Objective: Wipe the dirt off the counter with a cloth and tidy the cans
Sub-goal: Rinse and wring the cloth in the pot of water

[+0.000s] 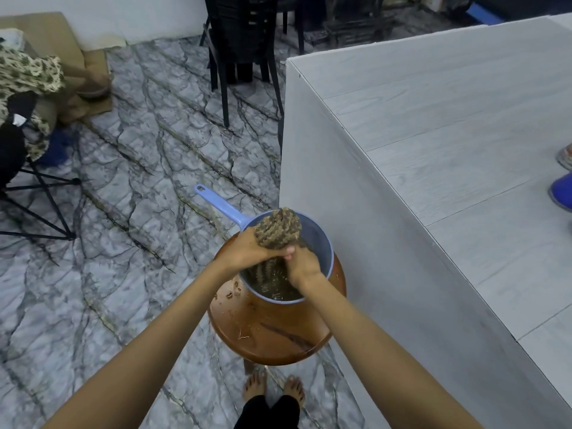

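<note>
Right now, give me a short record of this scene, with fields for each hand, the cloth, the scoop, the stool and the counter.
left hand: grips the upper part of the cloth
right hand: grips the lower part of the cloth
cloth: brown, knitted, twisted, held over the scoop
scoop: blue, long handle, murky water with debris, stands on the stool
stool: round, brown, flecks of dirt on top
counter: grey, right of the stool

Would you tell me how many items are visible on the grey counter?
2: a blue item and a patterned item beyond it, both cropped at the frame's right edge; more may be hidden.
</note>
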A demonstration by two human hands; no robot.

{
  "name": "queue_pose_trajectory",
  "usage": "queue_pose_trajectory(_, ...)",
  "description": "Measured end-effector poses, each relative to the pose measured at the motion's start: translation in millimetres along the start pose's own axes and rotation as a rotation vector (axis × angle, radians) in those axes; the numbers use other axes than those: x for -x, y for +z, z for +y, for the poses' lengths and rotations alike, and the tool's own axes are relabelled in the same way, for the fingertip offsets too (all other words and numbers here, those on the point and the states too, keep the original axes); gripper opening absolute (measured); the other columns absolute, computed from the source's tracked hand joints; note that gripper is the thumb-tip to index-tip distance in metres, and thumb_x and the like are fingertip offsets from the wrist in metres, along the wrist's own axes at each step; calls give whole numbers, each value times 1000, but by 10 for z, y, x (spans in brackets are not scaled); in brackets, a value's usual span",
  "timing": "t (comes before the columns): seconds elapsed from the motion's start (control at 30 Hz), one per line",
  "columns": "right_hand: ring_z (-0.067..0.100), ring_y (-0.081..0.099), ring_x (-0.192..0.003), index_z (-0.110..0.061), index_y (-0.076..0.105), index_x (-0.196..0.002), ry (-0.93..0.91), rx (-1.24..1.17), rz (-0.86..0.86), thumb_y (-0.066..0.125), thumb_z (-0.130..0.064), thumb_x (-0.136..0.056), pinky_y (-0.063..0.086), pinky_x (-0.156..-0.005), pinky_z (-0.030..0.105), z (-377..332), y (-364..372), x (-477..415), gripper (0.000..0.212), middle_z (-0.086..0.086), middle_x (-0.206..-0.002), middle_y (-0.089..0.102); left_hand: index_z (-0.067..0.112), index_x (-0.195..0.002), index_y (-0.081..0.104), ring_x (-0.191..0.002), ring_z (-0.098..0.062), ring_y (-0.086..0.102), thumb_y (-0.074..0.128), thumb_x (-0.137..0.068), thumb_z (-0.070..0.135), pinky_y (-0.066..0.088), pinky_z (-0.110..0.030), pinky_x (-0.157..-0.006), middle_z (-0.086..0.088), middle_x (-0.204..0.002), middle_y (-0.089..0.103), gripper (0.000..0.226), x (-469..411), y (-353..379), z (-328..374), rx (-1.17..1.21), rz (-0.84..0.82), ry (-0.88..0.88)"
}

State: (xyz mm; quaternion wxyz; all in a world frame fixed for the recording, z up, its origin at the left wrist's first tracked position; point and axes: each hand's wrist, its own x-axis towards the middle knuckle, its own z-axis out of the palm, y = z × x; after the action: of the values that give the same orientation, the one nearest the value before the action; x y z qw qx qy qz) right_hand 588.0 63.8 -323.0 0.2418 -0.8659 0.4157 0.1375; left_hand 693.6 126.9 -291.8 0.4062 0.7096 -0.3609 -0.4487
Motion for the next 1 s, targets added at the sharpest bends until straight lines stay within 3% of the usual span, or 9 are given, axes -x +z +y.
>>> queue_pose_trajectory(0.23,30,62,-105,-6,59,-113,38,-13,51,38,-7,-95,50,-87,35,-24,-169,68,28,15,-118,63,20,-108,63,-109,-16,59,82,-64,19,44,-28,-97,-1,-111,66,47,-9,29,-33,57,43,-79)
queue_pose_trajectory(0.4,28,62,-94,-11,26,-143,109,-390,-225,51,-8,-89,57,-55,23,77,-522,199,59,13,-131,49,15,-116,60,-106,-16,56,80,-67,18,42,-30,-99,-2,-113,64,53,-33,70,-28,-29,118,-112)
queue_pose_trajectory(0.5,18,54,-105,-21,23,-145,71,-983,-314,55,-13,-90,46,-101,37,150,-724,352,64,3,-111,60,14,-120,58,-109,-19,55,79,-67,20,42,-29,-97,-1,-116,63,57,-51,106,-13,-178,137,-108)
queue_pose_trajectory(0.57,22,41,-131,-27,5,-150,33,-1242,-328,67,-36,-80,28,-115,41,134,-724,393,94,4,-142,44,13,-125,53,-115,-24,55,76,-69,22,43,-31,-95,-5,-123,61,62,-40,147,22,-278,132,-117)
queue_pose_trajectory(0.63,21,30,-140,-28,-11,-149,17,-1193,-236,74,-48,-67,28,-114,37,40,-623,338,120,3,-154,25,10,-136,40,-121,-28,51,75,-70,18,42,-34,-97,-9,-135,52,75,-14,216,76,-328,111,-97)
queue_pose_trajectory(0.73,20,45,-131,-19,19,-148,-5,-1166,-19,73,-27,-79,39,-107,33,-128,-484,270,88,5,-142,47,9,-147,-3,-115,-31,57,66,-79,13,44,-32,-92,-12,-131,57,97,52,329,126,-326,127,-36)
queue_pose_trajectory(0.83,21,67,-101,-12,62,-117,-88,-1131,277,65,-18,-86,51,-95,41,-172,-415,260,32,13,-106,71,17,-143,-23,-101,-33,62,64,-81,14,49,-33,-84,-15,-123,61,106,141,376,115,-274,216,-75)
queue_pose_trajectory(0.9,21,70,-91,-13,68,-103,-134,-1169,379,62,-15,-87,54,-90,42,-208,-397,292,17,14,-93,73,23,-144,-20,-109,-34,59,68,-78,15,49,-39,-92,-14,-133,53,110,228,412,86,-111,291,-88)
queue_pose_trajectory(1.0,17,68,-68,-16,67,-90,-204,-1429,389,63,-15,-88,57,-77,32,-313,-488,362,5,5,-69,69,22,-144,19,-111,-22,57,72,-74,18,47,-28,-91,-4,-125,56,88,413,533,88,-26,473,11)
